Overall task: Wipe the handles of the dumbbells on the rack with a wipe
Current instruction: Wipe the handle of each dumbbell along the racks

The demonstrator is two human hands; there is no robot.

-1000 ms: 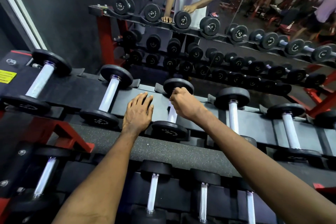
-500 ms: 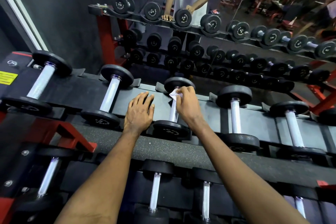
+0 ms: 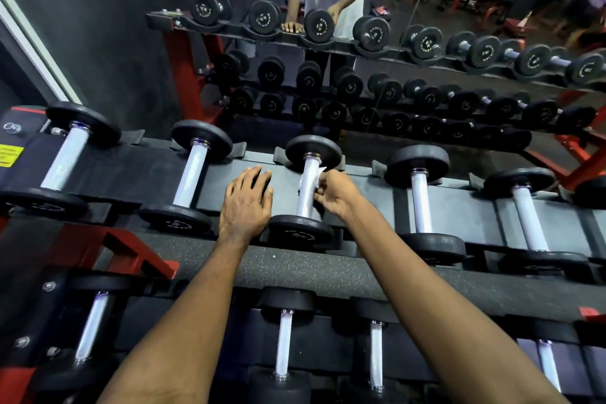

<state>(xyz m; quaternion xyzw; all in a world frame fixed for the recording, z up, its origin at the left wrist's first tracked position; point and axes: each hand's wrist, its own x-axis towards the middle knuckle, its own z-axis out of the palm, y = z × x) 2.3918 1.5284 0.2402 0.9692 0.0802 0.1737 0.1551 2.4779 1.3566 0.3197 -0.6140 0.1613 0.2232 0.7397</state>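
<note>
On the dumbbell handle [image 3: 306,205], your right hand [image 3: 334,195] pinches the limp wipe [image 3: 318,173]; wrap it mid-bar. Left of that handle, your left hand [image 3: 247,203] lies flat, fingers straight.

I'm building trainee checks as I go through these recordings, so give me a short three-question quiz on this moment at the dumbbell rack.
1. Multiple choice: counting from the left on the black top rack shelf, which black dumbbell with a silver handle is being wiped? A first, B third, C fifth.
2. True or false: the left hand grips a dumbbell handle.
3. Short answer: what does the right hand hold against the handle?
Key: 1 B. 2 False, it rests flat on the shelf. 3 A crumpled white wipe.
</note>
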